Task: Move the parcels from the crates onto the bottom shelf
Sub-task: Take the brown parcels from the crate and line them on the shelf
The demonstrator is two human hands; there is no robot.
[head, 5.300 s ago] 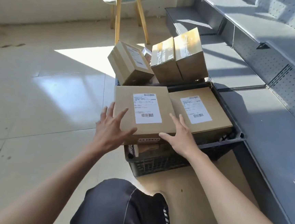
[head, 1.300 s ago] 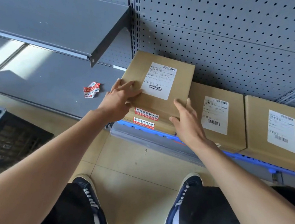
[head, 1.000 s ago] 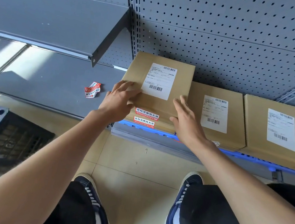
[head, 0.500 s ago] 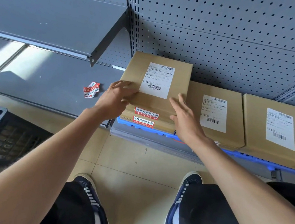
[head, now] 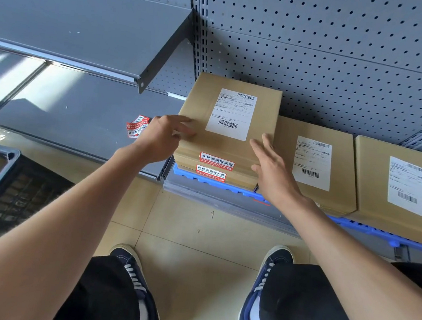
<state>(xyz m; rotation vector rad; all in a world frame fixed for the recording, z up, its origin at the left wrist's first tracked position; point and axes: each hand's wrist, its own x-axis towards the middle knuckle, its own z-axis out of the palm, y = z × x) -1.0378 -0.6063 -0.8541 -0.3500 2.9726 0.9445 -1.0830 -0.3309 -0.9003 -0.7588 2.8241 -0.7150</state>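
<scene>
A brown cardboard parcel [head: 201,113] with a white label lies on top of another parcel [head: 238,181] on the bottom shelf, above a blue plastic mat [head: 218,184]. My left hand [head: 163,136] is at the top parcel's left edge, fingers loose and touching its corner. My right hand [head: 272,170] is flat with straight fingers at its right front corner. Two more labelled parcels, one [head: 342,186] beside the stack and one [head: 376,184] further right, lie flat on the shelf.
The grey bottom shelf [head: 68,114] continues left, with a red and white sticker scrap [head: 137,125] on it. An upper shelf [head: 75,30] overhangs at the left. A dark crate [head: 8,188] stands on the tiled floor at the lower left. A pegboard back wall [head: 316,54] rises behind.
Since the earliest frame the parcel has gone from the crate onto the stack on the shelf. In the last second both hands have loosened and drawn back slightly from it.
</scene>
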